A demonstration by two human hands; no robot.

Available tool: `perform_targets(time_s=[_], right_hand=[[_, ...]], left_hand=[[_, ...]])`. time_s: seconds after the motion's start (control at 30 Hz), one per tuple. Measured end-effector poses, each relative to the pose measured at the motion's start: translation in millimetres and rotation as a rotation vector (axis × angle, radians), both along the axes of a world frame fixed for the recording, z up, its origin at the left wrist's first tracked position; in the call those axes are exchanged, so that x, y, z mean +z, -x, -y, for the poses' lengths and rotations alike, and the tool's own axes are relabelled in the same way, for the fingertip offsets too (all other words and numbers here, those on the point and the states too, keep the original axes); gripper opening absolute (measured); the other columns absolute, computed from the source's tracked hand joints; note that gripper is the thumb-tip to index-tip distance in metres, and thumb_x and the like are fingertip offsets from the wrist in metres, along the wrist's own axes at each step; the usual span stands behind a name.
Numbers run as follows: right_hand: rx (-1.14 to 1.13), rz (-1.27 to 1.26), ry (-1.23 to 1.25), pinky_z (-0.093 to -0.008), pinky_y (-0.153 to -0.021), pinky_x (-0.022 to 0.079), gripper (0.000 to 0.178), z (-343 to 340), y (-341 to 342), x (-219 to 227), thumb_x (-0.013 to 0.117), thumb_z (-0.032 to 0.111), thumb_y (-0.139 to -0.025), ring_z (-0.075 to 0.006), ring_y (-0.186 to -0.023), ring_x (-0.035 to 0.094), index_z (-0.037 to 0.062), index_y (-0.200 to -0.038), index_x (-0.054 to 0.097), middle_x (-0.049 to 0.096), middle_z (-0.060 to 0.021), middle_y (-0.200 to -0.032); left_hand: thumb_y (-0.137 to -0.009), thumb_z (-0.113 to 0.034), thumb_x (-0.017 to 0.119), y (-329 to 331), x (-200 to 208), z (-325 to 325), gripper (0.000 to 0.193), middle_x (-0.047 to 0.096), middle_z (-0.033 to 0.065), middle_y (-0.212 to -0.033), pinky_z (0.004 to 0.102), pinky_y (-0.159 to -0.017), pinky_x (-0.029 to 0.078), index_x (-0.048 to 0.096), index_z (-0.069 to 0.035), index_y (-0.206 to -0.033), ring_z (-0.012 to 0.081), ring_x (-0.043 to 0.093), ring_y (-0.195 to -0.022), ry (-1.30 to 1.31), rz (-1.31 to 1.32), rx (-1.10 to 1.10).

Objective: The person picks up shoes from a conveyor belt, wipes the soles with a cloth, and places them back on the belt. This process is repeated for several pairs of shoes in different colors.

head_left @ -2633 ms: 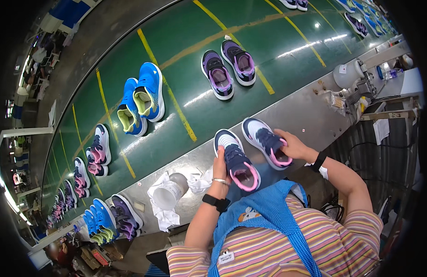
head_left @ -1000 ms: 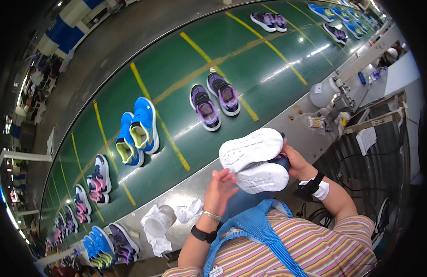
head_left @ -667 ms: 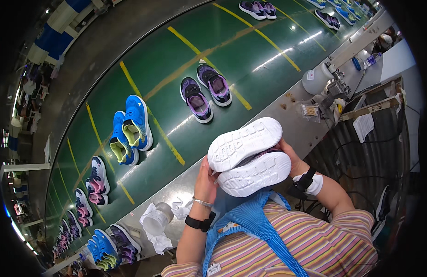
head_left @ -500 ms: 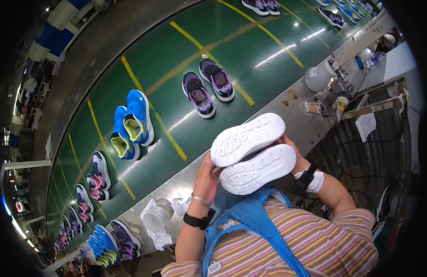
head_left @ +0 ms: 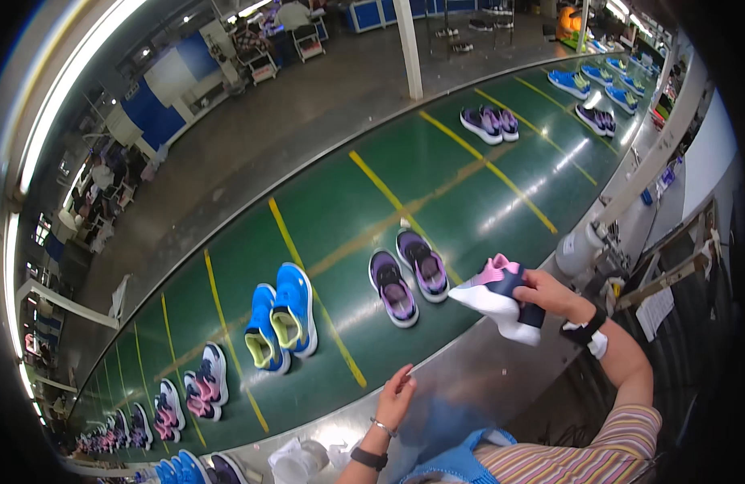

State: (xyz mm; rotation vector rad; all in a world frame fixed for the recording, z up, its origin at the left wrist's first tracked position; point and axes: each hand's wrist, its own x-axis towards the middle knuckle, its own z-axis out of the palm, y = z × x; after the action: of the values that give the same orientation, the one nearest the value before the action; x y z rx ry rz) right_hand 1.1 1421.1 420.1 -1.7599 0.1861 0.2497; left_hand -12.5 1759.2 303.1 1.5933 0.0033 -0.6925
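My right hand (head_left: 552,294) grips navy-and-pink sneakers (head_left: 501,313) with white soles, held tilted above the steel ledge at the belt's near edge. They look like a pair pressed together, though overlap hides how much of each shoe shows. My left hand (head_left: 395,400) holds nothing; its fingers are partly spread over the steel ledge (head_left: 437,379). Just left of the held sneakers, a pair of black-and-purple sneakers (head_left: 394,289) stands on the green conveyor belt (head_left: 340,298). Farther left is a blue pair (head_left: 280,319) with lime linings.
Yellow lines (head_left: 393,189) cross the belt. More navy-and-pink shoes (head_left: 207,383) line its left end; other pairs (head_left: 489,125) stand toward the far right. Crumpled white paper (head_left: 296,461) lies by my left forearm. A rounded pale container (head_left: 578,248) stands at right.
My left hand has let go of the sneakers. My right hand has moved them right and turned them from soles-up to sideways. The view has tilted up, showing more floor beyond the belt.
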Motion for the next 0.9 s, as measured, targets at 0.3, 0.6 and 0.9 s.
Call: perform_targets(time_s=[0.3, 0.6, 0.9], right_hand=[[0.351, 0.438, 1.247, -0.0417, -0.069, 0.046, 0.054, 21, -268, -18, 0.062, 0.052, -0.066, -0.0339, -0.071, 0.059, 0.0025, -0.086, 0.062, 0.061, -0.0180, -0.073], [0.041, 0.668, 1.147, -0.0459, -0.087, 0.038, 0.058, 15, -334, -103, 0.064, 0.017, -0.069, -0.0370, -0.100, 0.047, 0.0078, -0.121, 0.040, 0.048, -0.0219, -0.106], [-0.016, -0.044, 0.170, -0.0286, -0.086, 0.040, 0.061, -37, -170, -169, 0.061, 0.003, -0.063, -0.0218, -0.102, 0.050, -0.0056, -0.120, 0.042, 0.049, -0.0178, -0.115]], left_hand=[[-0.073, -0.021, 0.062, -84, 7, 50, 0.052, 0.045, 0.0209, -0.111, 0.0419, -0.086, 0.038, 0.046, -0.020, -0.123, 0.0348, 0.044, -0.102, -0.547, 0.654, -0.232], [-0.067, -0.008, 0.061, -161, -15, 94, 0.060, 0.046, 0.0146, -0.096, 0.0393, -0.079, 0.036, 0.036, -0.002, -0.122, 0.0306, 0.046, -0.088, -0.487, 0.763, 0.078], [-0.064, -0.006, 0.057, -184, -128, 61, 0.071, 0.052, 0.0188, -0.095, 0.0344, -0.083, 0.040, 0.028, 0.002, -0.128, 0.0320, 0.047, -0.094, -0.654, 0.408, 0.007]])
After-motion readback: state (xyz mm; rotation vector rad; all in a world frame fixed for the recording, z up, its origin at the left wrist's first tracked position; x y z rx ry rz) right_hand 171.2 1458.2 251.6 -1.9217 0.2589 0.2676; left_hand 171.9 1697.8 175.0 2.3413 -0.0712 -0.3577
